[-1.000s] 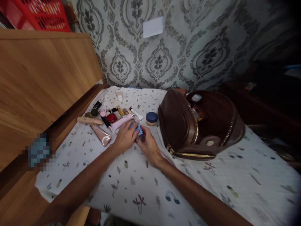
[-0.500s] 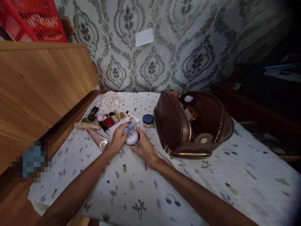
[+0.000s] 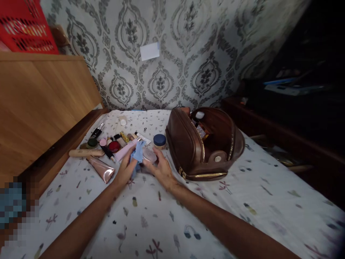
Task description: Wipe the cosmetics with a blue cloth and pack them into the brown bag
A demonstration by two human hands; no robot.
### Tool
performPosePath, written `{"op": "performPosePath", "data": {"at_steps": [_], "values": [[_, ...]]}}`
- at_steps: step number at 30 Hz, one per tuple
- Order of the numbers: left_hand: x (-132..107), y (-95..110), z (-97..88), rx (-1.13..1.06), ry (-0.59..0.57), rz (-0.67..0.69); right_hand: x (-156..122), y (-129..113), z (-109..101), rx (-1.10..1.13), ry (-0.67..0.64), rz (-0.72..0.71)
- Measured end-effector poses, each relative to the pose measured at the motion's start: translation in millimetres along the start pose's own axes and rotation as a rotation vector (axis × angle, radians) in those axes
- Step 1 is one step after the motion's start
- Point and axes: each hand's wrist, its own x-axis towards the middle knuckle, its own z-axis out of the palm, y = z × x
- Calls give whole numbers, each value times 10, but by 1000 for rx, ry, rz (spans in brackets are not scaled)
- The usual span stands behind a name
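Note:
My left hand pinches a small blue cloth that hangs against a round pale compact. My right hand grips that compact from the right and below, fingers curled round its edge. Both hands hover just above a patterned white bedsheet. Right behind them lies a pink tube and a blue-lidded jar.
A row of cosmetics lies to the left: a rose-gold tube, a wooden handle, a red pot, small bottles. An open brown zip bag stands to the right. A wooden headboard rises left; dark furniture sits right.
The view has swung right, so everything sits further left. The blue cloth has gone from bunched on top of the compact to hanging down at its left side.

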Motion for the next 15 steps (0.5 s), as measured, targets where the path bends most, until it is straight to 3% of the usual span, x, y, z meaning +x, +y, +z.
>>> {"op": "performPosePath", "data": {"at_steps": [4, 10, 15], "values": [[-61, 84, 62, 17, -100, 29, 26, 57, 3, 71, -59, -18], [-5, 65, 12, -81, -18, -12, 15, -7, 0, 44, -200, -94], [47, -71, -22, -208, 45, -92, -29, -131, -23, -2, -297, -148]]}}
